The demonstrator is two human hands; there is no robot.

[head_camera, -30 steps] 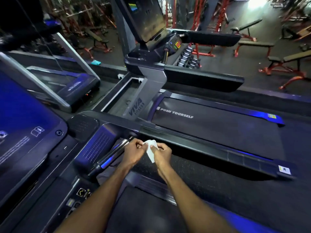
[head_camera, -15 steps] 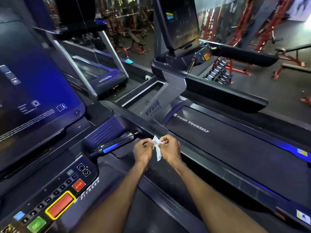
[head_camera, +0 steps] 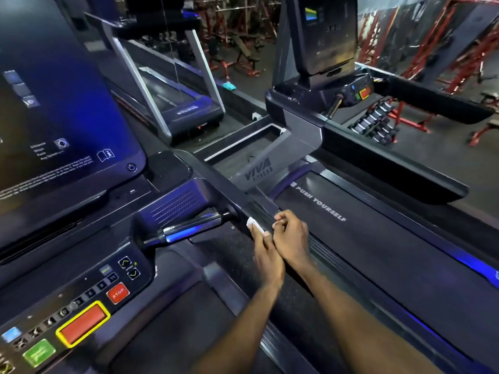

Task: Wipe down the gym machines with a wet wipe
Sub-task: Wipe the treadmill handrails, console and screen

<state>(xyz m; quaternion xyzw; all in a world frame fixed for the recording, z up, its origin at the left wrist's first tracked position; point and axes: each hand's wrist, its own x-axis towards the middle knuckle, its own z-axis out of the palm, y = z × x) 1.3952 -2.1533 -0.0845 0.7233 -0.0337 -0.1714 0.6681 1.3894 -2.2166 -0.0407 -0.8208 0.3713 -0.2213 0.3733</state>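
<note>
A small white wet wipe (head_camera: 253,225) lies on the dark side handrail (head_camera: 216,179) of the treadmill in front of me, just right of the chrome grip bar (head_camera: 189,229). My left hand (head_camera: 267,257) reaches forward and presses the wipe against the rail with fairly straight fingers; most of the wipe is hidden under them. My right hand (head_camera: 293,238) lies tight against the left one on the same rail, its fingers curled, and nothing shows in it.
The console (head_camera: 81,314) with red stop and green buttons sits lower left, below a big dark screen (head_camera: 54,103). A second treadmill with a "PUSH YOURSELF" belt (head_camera: 364,238) runs along the right. A dumbbell rack (head_camera: 378,122) and red benches stand beyond.
Both hands pinched the wipe in the air before. They have since moved forward to the handrail and the wipe is pressed down on it. The view has swung left.
</note>
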